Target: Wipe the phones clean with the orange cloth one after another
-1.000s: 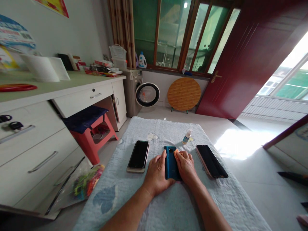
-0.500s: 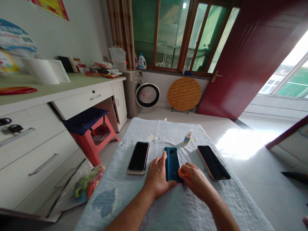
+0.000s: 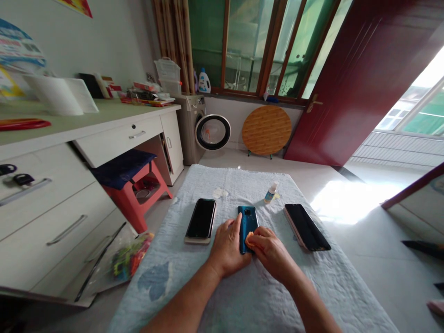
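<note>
A blue phone lies back up, camera end away from me, on the cloth-covered table. My left hand grips it along its left edge and near end. In my right hand is a small orange cloth, pinched and pressed on the lower part of the phone's back. A dark-screened phone rests to the left, on or in a pale case. On the right lies another dark-screened phone with a pinkish edge. Beyond the blue phone stands a small spray bottle.
Along the left runs a white desk with paper rolls on top. A red stool and a plastic bag are beside the table. Further off are a washing machine with its door open, a round wooden tabletop and a red door.
My right hand has moved the orange cloth from the phone's right edge leftward onto its back. The left hand still holds the phone. The view has tilted slightly down.
</note>
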A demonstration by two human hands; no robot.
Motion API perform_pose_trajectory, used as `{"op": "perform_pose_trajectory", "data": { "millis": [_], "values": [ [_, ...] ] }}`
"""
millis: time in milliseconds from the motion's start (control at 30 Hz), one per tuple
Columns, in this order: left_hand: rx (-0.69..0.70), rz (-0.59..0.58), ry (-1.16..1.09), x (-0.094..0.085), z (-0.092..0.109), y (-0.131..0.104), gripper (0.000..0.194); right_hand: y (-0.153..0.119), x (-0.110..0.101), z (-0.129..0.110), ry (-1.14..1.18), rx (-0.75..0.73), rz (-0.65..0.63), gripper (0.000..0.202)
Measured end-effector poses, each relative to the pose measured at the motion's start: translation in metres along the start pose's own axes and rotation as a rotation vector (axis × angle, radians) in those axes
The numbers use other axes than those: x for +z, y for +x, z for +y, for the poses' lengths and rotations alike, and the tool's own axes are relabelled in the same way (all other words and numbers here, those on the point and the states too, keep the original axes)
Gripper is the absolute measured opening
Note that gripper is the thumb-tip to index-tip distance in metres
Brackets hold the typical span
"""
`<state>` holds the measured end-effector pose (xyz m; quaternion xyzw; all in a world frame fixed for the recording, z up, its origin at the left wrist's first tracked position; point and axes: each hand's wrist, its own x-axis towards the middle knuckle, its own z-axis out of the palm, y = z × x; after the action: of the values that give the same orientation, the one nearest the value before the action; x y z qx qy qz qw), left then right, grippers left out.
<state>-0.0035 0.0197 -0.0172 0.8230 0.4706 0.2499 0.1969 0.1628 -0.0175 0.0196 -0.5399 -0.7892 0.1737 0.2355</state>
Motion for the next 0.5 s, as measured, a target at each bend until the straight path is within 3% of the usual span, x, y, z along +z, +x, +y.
{"op": "perform_pose_trajectory", "data": {
  "millis": [267,500],
  "values": [
    [0.027,0.001,-0.02,-0.001,-0.002,0.001,0.101,0.015,0.012,0.017,-0.18,0.168,0.183,0.028],
    [-0.035,0.014,-0.129,-0.003,-0.004,0.004,0.057,0.013,0.008,0.012,-0.2,0.1,0.117,0.027]
  ]
}}
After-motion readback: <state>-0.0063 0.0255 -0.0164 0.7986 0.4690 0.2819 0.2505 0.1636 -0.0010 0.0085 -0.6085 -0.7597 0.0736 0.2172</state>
